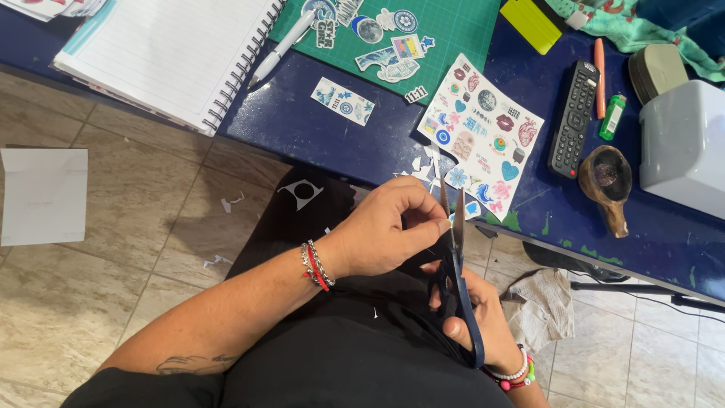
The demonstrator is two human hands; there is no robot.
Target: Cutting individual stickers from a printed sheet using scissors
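My left hand (385,230) is curled, thumb + fingertips pinching a small bit of sticker paper (447,221) right at the blades, too small to tell what's on it. My right hand (472,321) is below it, fingers thru the loops of the dark blue-handled metal scissors (458,264), gripping them w/ blades pointing up toward the tabletop edge; can't tell how far the blades are apart. Both hands sit over my lap, black clothing under them. Left wrist has a silver chain + red cord bracelet (316,266), right wrist has white and coloured bead bracelets (515,376).

Just above the hands, on the dark blue painted tabletop (302,121), lies a white printed sticker sheet w/ hearts, lips and flowers (483,136), lower edge near the scissor tips, small white paper scraps (423,166) beside it. Right of the sheet: black remote control (574,117), brown carved wooden bowl (608,185). Further up: green cutting mat w/ cut-out stickers (423,30), white pen (283,47), open spiral-bound lined notebook (170,53). A small blue-patterned sticker strip (342,101) lies between notebook + sheet. Tiled floor at left w/ a white paper sheet (43,196)
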